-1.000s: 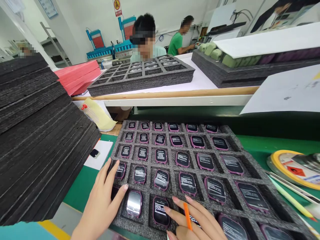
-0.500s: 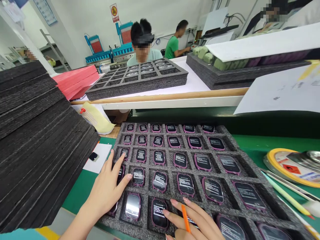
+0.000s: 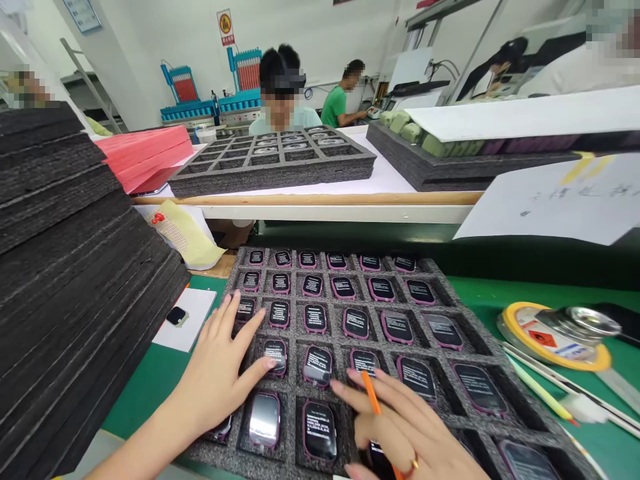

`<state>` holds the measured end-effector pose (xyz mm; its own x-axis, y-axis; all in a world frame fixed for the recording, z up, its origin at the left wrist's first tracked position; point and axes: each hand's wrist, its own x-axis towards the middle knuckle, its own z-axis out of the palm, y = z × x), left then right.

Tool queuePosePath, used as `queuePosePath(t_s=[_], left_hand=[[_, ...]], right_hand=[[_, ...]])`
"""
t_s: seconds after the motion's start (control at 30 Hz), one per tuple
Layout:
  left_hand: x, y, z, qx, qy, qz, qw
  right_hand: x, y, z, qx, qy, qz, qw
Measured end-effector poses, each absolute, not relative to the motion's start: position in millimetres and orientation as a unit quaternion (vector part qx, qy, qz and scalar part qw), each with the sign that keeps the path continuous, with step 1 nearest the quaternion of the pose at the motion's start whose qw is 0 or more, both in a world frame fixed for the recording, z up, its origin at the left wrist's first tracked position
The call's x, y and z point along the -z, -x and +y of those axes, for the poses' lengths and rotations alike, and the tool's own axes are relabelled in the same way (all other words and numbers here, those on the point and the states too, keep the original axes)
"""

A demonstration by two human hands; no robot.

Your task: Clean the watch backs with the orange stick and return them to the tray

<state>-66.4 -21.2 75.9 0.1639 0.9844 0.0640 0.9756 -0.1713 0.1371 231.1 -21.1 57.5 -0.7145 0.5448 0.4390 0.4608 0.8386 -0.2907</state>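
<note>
Rows of smartwatch bodies [image 3: 320,430] with purple frames and white text on dark screens lie in a dark grey foam tray [image 3: 287,417]. My left hand [image 3: 220,367] spreads flat over the tray's left side, thumb and fingers apart, touching or just above the watches there. Between the fingers of my right hand [image 3: 400,420] is a thin orange stick [image 3: 371,393]; its exact kind is unclear. That hand's fingertips reach the near edge of a watch [image 3: 365,361] in the middle rows. Part of another watch shows beneath the palm.
Stacked black foam sheets [image 3: 65,267] rise at the left, beside a small watch [image 3: 176,316] on white paper. A yellow-rimmed can [image 3: 555,337] and a pale yellow pen [image 3: 543,390] are at the right. Another foam tray [image 3: 280,175] sits on the shelf; co-workers sit beyond.
My right hand has moved up the tray with the orange stick, from the near row to the row beyond. My left hand stays spread. The view has shifted slightly.
</note>
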Motion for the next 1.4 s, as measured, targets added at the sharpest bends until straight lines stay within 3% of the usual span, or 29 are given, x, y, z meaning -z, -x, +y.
queuePosePath(t_s=[0.17,0.5,0.73,1.4], left_hand=[[-72,59,-12,-0.065,-0.810,0.583,0.016],[-64,67,-10,-0.103,-0.806,0.582,-0.010],[-64,75,-4,-0.103,-0.801,0.590,-0.007],[-62,68,61,-0.086,-0.805,0.584,0.053]], right_hand=[[-72,-212,1,-0.075,0.338,-0.924,0.165],[-85,-193,29,-0.206,0.380,-0.900,0.059],[-88,-205,32,-0.184,0.374,-0.904,0.099],[-82,-171,88,-0.183,0.408,-0.889,0.096]])
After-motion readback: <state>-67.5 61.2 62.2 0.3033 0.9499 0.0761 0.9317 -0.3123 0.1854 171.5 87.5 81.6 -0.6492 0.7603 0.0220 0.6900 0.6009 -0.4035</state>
